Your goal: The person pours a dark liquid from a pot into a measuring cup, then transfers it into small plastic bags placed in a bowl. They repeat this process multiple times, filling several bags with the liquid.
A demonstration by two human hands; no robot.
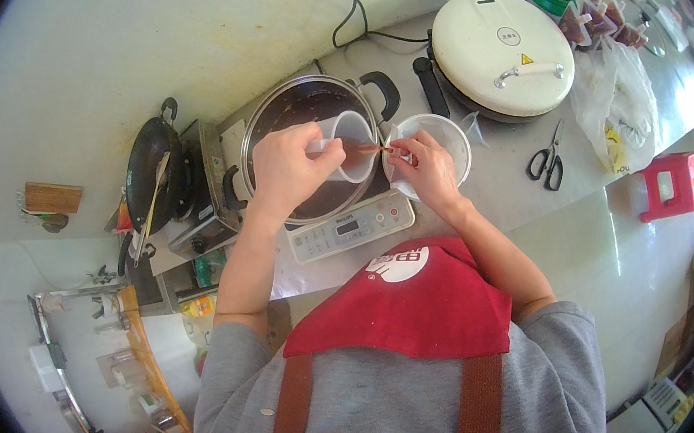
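Note:
My left hand (295,163) grips the handle of a translucent plastic jug (359,126), tilted to the right over the pot. Reddish-brown liquid in it reaches the lip, and a thin stream runs towards my right fingers. My right hand (431,171) pinches the opening of a clear plastic bag (397,174) at the jug's lip; my fingers hide much of it. Below that hand stands a round white plastic tub (457,136). A wide steel pot (277,98) with black handles holds dark liquid. It sits on a Philips induction cooker (352,226).
A clear funnel (473,128) lies beside the tub, near a cream electric griddle (504,49). Scissors (548,158) and a white plastic bag (616,99) lie farther right, before filled spouted pouches (596,21). At left, a black wok (151,177) rests on a stove (204,189).

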